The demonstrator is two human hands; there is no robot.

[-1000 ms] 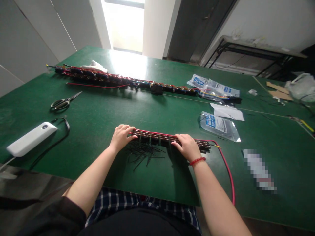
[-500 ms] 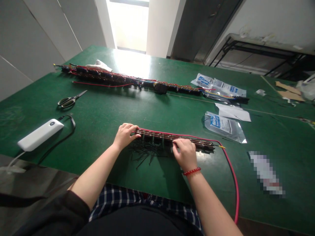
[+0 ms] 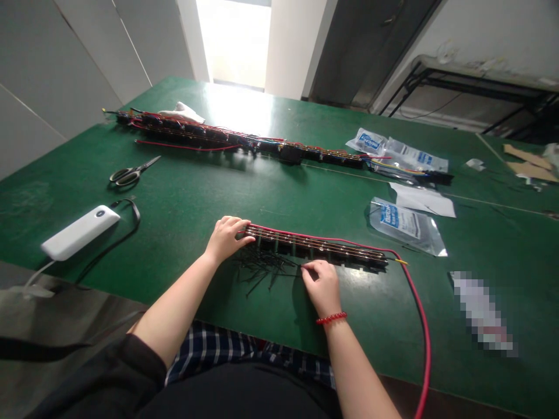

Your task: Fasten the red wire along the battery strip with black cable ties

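Observation:
A long dark strip assembly [image 3: 314, 243] with metal lines and a red wire along its far edge lies on the green table. My left hand [image 3: 227, 237] grips its left end between thumb and fingers. Just in front of the strip, my right hand [image 3: 322, 282] is off it, thumb and forefinger pinched at the right edge of a loose pile of thin black ties [image 3: 262, 265]. One thin black piece seems to end at those fingertips. A thick red cable [image 3: 419, 314] curves from the strip's right end over the table's front edge.
Behind lies a longer wired assembly [image 3: 262, 145]. Scissors [image 3: 131, 174] and a white device [image 3: 81, 233] with cords are at left. Plastic bags [image 3: 406, 224], white paper [image 3: 423, 199] and cardboard [image 3: 530, 163] lie at right on the green table [image 3: 196, 192].
My right hand has left the strip and moved toward me and slightly left, to the black ties. My left hand stays on the strip's left end. The whole view has shifted slightly.

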